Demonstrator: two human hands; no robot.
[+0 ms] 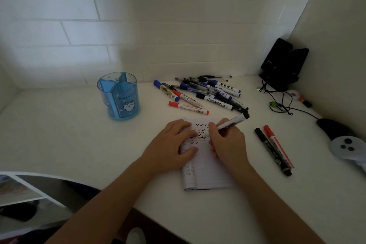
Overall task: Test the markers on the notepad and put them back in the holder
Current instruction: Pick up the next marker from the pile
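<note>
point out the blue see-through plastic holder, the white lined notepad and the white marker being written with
blue see-through plastic holder [120, 103]: head view, front wall
white lined notepad [212, 170]: head view, bare lower page
white marker being written with [236, 121]: head view, upper barrel

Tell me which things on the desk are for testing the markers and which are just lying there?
For the job: notepad under the left hand; white marker in the right hand; blue holder; pile of markers and pens; black marker and red marker beside the notepad.
Just lying about: black speakers; cables; black mouse; white controller.
</note>
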